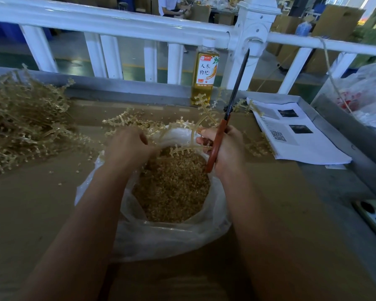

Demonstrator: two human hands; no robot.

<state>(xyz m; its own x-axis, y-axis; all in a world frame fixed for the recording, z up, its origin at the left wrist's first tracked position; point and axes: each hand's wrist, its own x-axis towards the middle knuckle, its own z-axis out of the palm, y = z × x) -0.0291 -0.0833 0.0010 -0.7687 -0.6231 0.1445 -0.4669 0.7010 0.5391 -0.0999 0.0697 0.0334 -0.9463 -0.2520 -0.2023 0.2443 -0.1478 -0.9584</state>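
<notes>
Right hand (pixel 226 148) gripping orange-handled scissors (pixel 230 111) — blades up, left hand (pixel 128 146) clutching branched sprig (pixel 182 127) over bag (pixel 161 240)

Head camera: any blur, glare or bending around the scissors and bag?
Head view: wide lens bows the white railing; beige sprig pile at the left edge is soft; glare on the clear plastic bag; orange-handled scissors in the right hand look sharp, the beige sprig in the left hand slightly blurred.
</notes>
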